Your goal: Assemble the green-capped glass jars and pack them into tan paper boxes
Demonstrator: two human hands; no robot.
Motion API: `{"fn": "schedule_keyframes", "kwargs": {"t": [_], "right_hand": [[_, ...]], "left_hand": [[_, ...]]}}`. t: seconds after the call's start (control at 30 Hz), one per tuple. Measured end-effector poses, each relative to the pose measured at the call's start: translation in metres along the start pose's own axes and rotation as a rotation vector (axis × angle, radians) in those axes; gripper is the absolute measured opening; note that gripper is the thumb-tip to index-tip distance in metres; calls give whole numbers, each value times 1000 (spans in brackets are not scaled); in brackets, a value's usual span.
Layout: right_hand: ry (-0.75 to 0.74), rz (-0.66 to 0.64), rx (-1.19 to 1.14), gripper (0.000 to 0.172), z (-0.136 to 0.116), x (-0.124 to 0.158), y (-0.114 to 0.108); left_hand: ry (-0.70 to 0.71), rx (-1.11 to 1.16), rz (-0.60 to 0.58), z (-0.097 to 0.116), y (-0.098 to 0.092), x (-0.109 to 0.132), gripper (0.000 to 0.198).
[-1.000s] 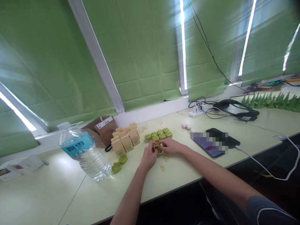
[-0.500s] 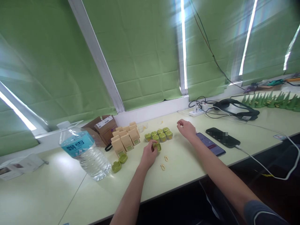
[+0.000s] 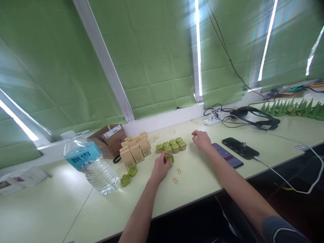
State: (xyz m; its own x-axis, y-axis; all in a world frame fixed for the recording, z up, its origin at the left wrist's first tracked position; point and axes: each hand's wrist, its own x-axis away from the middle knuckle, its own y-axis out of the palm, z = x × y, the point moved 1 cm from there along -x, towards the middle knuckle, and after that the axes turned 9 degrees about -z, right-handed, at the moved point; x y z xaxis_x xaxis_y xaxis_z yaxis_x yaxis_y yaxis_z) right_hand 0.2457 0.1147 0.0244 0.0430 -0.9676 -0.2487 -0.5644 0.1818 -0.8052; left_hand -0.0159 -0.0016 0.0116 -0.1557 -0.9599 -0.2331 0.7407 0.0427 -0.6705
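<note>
My left hand point(image 3: 161, 167) is closed around a small green plastic lid or cup point(image 3: 171, 158), its hollow side showing. Two small cream-coloured loops point(image 3: 176, 180) lie on the table just right of that hand. Behind it stand several small clear boxes with green lids point(image 3: 175, 147), grouped in rows. My right hand point(image 3: 201, 139) hovers right of these boxes, fingers curled and tips near each other. Whatever it may hold is too small to make out. Two more green pieces point(image 3: 132, 170) lie left of my left hand.
Several tan blocks point(image 3: 136, 152) stand before a cardboard box point(image 3: 113, 139). A large water bottle point(image 3: 92, 165) is at left. Right of my right forearm lie two phones point(image 3: 240, 148). A black headset point(image 3: 255, 117), a power strip point(image 3: 212, 120), cables and green spiky pieces point(image 3: 293, 108) sit farther right.
My right hand has shifted very slightly and its fingers look a little changed in bend. My left hand keeps its hold on the green piece.
</note>
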Motion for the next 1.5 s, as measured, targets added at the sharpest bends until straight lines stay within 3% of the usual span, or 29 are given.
{"fn": "schedule_keyframes", "kwargs": {"t": [0.1,0.17,0.47,0.57,0.67,0.73,0.8,0.87,0.97,1.1,1.3,1.5], "right_hand": [[28,-188,97,31,10,-2,8],[-12,-240,134,36,15,-4,12],[-39,-210,97,49,21,-6,16],[-150,-36,-109,45,15,-9,10],[-307,162,-482,36,-1,-7,5],[-351,186,-709,33,-13,-1,6],[-362,107,-806,34,-26,10,11],[-413,-67,-793,31,-40,24,17],[-628,-331,-656,22,-60,43,23],[-807,-455,-461,8,-78,57,26],[-882,-359,-359,34,-79,55,35],[-847,-192,-443,15,-74,47,39]], "left_hand": [[-1,-6,-6,1,-1,0,22],[-6,-6,-5,2,-1,1,22],[0,-10,-1,0,0,-1,21],[-1,-13,3,-1,1,-1,22],[3,-10,5,-1,1,-1,22],[5,-17,3,-1,1,0,22],[9,-26,5,-1,1,0,22],[21,-30,8,-2,1,-1,22],[38,-35,10,-4,1,-2,23],[34,-58,0,-4,1,-2,21],[31,-79,1,-3,0,-2,22],[24,-66,19,-6,2,-3,22]]}}
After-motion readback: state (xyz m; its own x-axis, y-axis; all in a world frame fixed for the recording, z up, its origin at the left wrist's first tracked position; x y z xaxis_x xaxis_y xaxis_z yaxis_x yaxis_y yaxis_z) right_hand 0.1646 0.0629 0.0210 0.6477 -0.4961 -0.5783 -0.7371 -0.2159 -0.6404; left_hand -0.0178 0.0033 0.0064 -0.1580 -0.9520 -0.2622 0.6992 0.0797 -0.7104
